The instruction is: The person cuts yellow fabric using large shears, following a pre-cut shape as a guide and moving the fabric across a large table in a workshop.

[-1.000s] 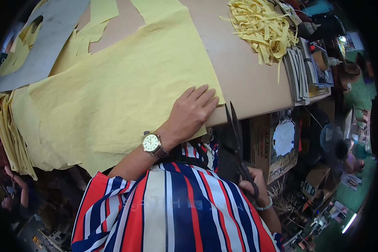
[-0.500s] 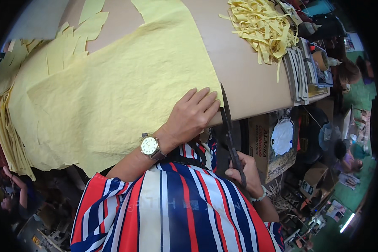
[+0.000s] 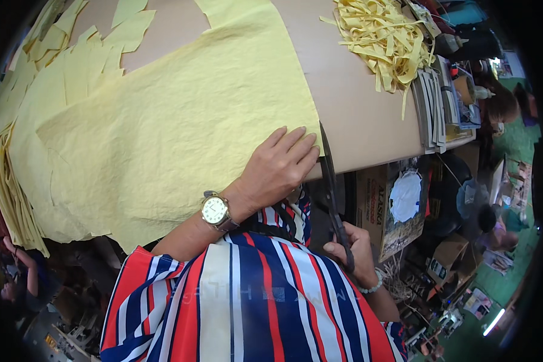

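A large sheet of yellow leather-like material lies over the table, its near part reaching the front edge. My left hand rests flat on its right near corner, fingers stretched out, a watch on the wrist. Long dark scissors are gripped by their handles in my right hand, just off the table's front edge. Their blades point away from me and lie along the sheet's right edge, close to my left fingertips. Whether the blades touch the material I cannot tell.
A heap of thin yellow strips sits at the far right of the brown tabletop. Grey strips are stacked by the right edge. Folded yellow pieces hang at the left. Below stands a cardboard box. Another person's arm shows far left.
My view has shifted slightly. The hands and scissors keep almost the same place, with the blades still lying along the sheet's right edge.
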`<state>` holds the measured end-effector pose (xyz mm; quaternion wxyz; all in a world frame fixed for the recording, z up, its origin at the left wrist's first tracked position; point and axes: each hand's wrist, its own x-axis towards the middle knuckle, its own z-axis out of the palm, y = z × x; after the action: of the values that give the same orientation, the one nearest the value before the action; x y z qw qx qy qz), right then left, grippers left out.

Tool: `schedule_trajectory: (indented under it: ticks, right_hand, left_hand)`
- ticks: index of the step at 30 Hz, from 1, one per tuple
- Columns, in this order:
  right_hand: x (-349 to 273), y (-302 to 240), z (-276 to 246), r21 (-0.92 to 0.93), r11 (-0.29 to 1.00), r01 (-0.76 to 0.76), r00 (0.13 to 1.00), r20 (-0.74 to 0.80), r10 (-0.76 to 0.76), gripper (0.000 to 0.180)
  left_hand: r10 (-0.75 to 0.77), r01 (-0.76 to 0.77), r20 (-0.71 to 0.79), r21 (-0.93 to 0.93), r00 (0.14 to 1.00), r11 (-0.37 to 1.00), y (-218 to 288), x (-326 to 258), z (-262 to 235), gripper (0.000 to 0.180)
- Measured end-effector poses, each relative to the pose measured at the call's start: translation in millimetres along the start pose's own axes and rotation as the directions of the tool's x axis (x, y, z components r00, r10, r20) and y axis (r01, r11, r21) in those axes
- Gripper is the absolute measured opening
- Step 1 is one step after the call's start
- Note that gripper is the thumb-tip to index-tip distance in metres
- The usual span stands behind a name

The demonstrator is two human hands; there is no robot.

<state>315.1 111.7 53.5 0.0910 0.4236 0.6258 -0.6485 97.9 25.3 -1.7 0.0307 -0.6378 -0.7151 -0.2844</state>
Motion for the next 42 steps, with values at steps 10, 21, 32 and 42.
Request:
schedule_trajectory:
  ticks: [10, 21, 32, 42]
  right_hand:
    - [-8.1, 6.9, -1.9, -0.109, 0.994, -0.029, 0.999, -0.02, 0.027, 0.031]
    - [2.0, -6.9, -7.1, 0.037, 0.998, -0.055, 0.996, 0.068, 0.052, 0.029]
    - [4.5, 0.6, -3.9, 0.041, 0.998, -0.057, 0.998, 0.031, 0.056, 0.028]
    - [-1.9, 3.3, -3.2, -0.032, 0.998, -0.048, 0.999, 0.015, 0.049, 0.028]
  left_hand:
    - [-0.001, 0.001, 0.006, -0.042, 1.0, 0.999, 1.0, 0.6, -0.6, 0.029]
    - [0.016, -0.015, 0.015, -0.062, 1.0, 0.998, 7.0, 1.0, -4.3, 0.026]
    - [0.043, -0.043, 0.01, -0.028, 0.999, 0.999, 8.1, -2.2, -4.3, 0.024]
    - [0.072, -0.072, 0.009, -0.043, 0.997, 0.997, 7.6, -4.7, -1.7, 0.021]
